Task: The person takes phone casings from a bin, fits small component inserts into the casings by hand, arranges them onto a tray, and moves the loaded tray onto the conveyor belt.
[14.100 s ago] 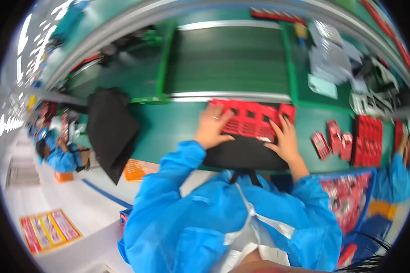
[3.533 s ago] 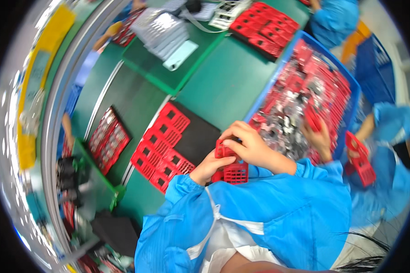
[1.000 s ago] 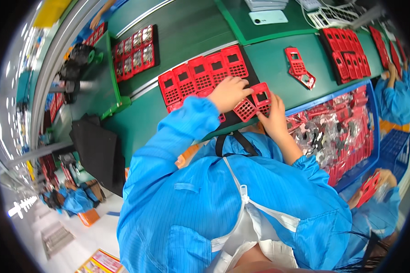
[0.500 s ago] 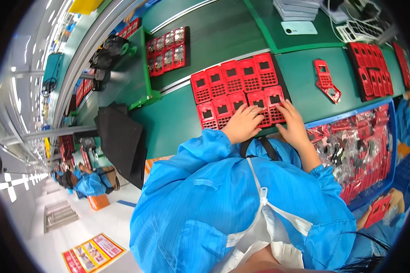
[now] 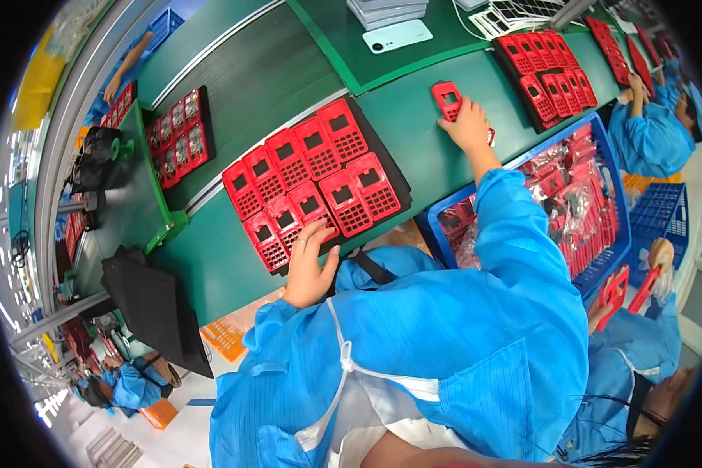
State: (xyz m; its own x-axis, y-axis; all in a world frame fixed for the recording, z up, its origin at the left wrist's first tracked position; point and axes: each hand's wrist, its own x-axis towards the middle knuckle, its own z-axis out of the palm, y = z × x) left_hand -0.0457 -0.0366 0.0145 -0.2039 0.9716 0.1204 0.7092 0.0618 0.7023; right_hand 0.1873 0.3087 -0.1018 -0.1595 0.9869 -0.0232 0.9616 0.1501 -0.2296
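Observation:
My left hand (image 5: 310, 269) lies with fingers stretched on the near row of red phone casings (image 5: 310, 204), set in two rows on a black tray (image 5: 385, 165). It holds nothing. To the right of that tray my right hand (image 5: 471, 125) is closed around the lower end of a separate red phone casing (image 5: 446, 95), thumb on one side and fingers on the other. That casing rests on the green table. Another red piece (image 5: 491, 136) shows only as a small edge beside my right hand, which covers the rest.
A blue crate (image 5: 622, 226) of bagged red parts stands at the near right. Behind it lies another tray of red casings (image 5: 550, 74). A pale smartphone (image 5: 398, 36) lies at the back. Black sheets (image 5: 150, 300) hang over the left edge. A co-worker's hand (image 5: 661, 253) is at the right.
My right hand has left the tray of casings and reached right to the separate casing. My left hand stays by the near row. The view has shifted right.

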